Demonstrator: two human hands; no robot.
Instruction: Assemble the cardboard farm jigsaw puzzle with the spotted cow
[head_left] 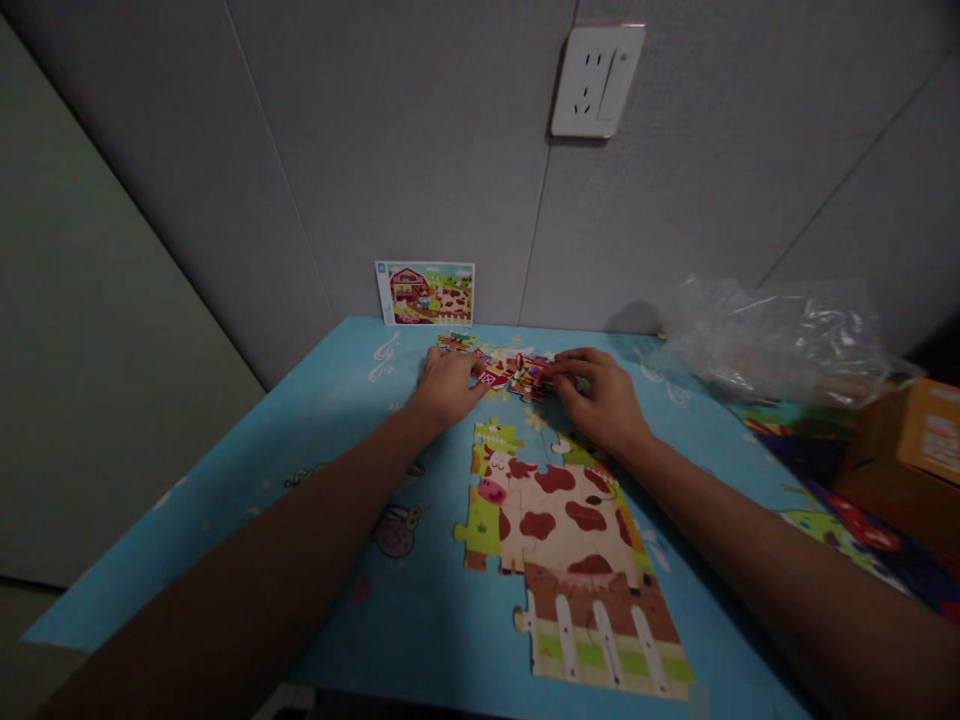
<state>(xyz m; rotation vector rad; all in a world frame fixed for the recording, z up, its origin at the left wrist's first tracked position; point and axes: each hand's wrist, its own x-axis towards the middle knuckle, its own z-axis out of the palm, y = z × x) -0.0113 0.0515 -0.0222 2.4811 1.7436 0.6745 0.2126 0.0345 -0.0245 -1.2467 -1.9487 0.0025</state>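
Observation:
My left hand (pixel 446 388) and my right hand (pixel 596 400) meet at the far end of a blue printed mat (pixel 420 640). Their fingertips are on a small cluster of jigsaw pieces (pixel 517 372), and one piece shows a red barn. Closer to me lies a larger assembled section of a farm jigsaw puzzle (pixel 559 530), showing a brown-spotted cow and a white fence. Both hands are just beyond it. Against the wall stands a picture card of the farm scene (pixel 424 293).
A crumpled clear plastic bag (pixel 780 345) lies at the far right of the mat. Below it are a cardboard box (pixel 911 450) and a colourful printed sheet (pixel 844 535). Grey wall panels with a white wall socket (pixel 598 80) rise behind the mat.

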